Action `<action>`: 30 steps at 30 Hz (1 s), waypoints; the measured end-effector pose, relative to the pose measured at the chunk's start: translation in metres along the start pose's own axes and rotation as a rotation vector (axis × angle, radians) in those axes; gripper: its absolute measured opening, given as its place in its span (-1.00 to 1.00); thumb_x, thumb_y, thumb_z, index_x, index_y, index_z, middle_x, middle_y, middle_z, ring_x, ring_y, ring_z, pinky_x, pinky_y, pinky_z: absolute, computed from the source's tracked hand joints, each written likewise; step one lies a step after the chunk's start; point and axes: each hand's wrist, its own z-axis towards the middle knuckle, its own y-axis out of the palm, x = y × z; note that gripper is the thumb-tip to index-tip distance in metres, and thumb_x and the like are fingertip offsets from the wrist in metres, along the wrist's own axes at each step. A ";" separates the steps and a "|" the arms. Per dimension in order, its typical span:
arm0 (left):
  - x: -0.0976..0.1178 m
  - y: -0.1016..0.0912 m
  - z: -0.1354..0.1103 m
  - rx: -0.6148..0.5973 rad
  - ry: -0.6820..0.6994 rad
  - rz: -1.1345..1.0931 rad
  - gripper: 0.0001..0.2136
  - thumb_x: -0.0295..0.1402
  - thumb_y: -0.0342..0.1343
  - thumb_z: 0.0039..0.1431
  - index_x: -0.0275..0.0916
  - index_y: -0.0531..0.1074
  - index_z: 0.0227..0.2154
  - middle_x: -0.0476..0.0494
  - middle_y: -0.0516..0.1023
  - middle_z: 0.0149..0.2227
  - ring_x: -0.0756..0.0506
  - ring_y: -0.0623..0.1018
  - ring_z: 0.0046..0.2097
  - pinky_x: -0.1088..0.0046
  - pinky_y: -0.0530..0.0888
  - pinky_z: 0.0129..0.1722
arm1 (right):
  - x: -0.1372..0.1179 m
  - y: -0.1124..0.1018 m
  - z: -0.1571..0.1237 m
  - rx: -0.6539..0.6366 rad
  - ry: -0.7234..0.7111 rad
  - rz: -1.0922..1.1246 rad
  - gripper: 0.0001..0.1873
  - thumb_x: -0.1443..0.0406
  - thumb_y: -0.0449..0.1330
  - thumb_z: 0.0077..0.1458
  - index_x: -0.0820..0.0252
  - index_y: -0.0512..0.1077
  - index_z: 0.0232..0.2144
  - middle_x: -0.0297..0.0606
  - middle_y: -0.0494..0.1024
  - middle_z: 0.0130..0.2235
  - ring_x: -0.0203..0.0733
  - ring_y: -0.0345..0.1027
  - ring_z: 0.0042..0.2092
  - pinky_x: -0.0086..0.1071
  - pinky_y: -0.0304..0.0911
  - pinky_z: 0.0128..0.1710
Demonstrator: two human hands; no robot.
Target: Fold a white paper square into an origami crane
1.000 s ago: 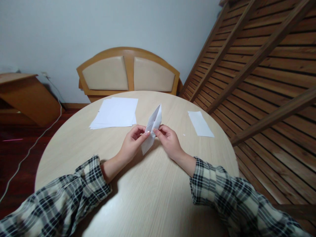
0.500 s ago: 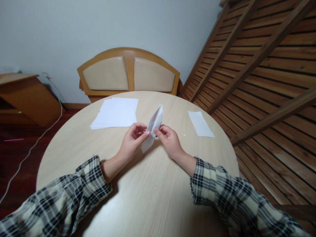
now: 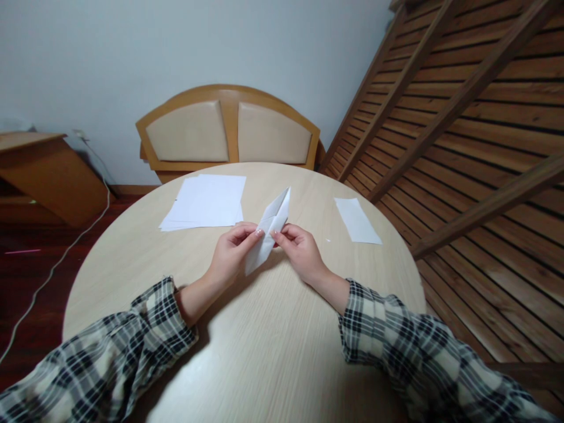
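Observation:
Between my two hands, above the middle of the table, is a folded white paper (image 3: 272, 222) with a pointed upper end and a crease along its length. My left hand (image 3: 235, 247) pinches its left side, thumb on the near face and fingers behind. On the right side my right hand (image 3: 302, 249) grips it the same way, thumb tip close to the central fold. The fingers behind the paper are partly hidden. Its lower end slants down to the left, just over the tabletop.
A round pale wooden table (image 3: 273, 352) fills the foreground. Several white sheets (image 3: 207, 200) lie stacked at the back left; a paper strip (image 3: 358, 220) and a tiny white scrap (image 3: 328, 239) lie right. Behind stands a padded headboard (image 3: 233, 129); a slatted wooden panel (image 3: 476, 147) rises at right.
The folded paper has turned so its creased face shows more, and its upper gap looks narrower. My left hand has shifted slightly left and its thumb has moved; my right hand stays nearly still.

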 end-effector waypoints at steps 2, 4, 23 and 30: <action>0.000 0.001 0.001 0.005 -0.055 -0.057 -0.91 -0.31 0.30 0.02 -0.21 0.62 -0.43 -0.11 0.59 -0.31 -0.04 0.49 -0.28 0.43 0.40 -0.26 | 0.000 0.000 0.000 0.003 -0.007 -0.013 -0.65 -0.01 0.27 0.03 0.14 0.40 -0.48 -0.32 0.46 -0.43 -0.24 0.36 -0.36 -0.29 0.34 -0.30; 0.001 0.001 0.001 0.007 -0.118 -0.112 -0.90 -0.31 0.32 -0.02 -0.22 0.61 -0.46 -0.11 0.60 -0.32 -0.02 0.48 -0.32 0.43 0.40 -0.28 | 0.000 0.000 -0.001 0.008 -0.021 -0.037 -0.66 0.01 0.27 0.05 0.14 0.39 -0.49 -0.34 0.43 -0.45 -0.26 0.33 -0.39 -0.31 0.31 -0.35; 0.005 0.000 0.001 -0.136 -0.160 -0.046 -0.79 -0.22 0.28 0.04 -0.27 0.52 -0.38 -0.08 0.52 -0.39 -0.02 0.44 -0.38 0.47 0.37 -0.38 | -0.003 -0.001 0.000 0.026 -0.062 -0.092 -0.72 0.05 0.24 0.08 0.13 0.40 -0.40 -0.35 0.43 -0.42 -0.28 0.25 -0.41 -0.35 0.23 -0.39; 0.005 0.000 -0.002 -0.130 -0.072 0.079 -0.72 -0.15 0.26 0.05 -0.25 0.41 -0.53 0.00 0.40 -0.53 0.01 0.34 -0.49 0.51 0.29 -0.52 | -0.009 0.002 -0.003 -0.070 -0.024 -0.041 -0.68 0.02 0.27 0.05 0.13 0.40 -0.44 -0.37 0.41 -0.44 -0.28 0.24 -0.41 -0.35 0.23 -0.37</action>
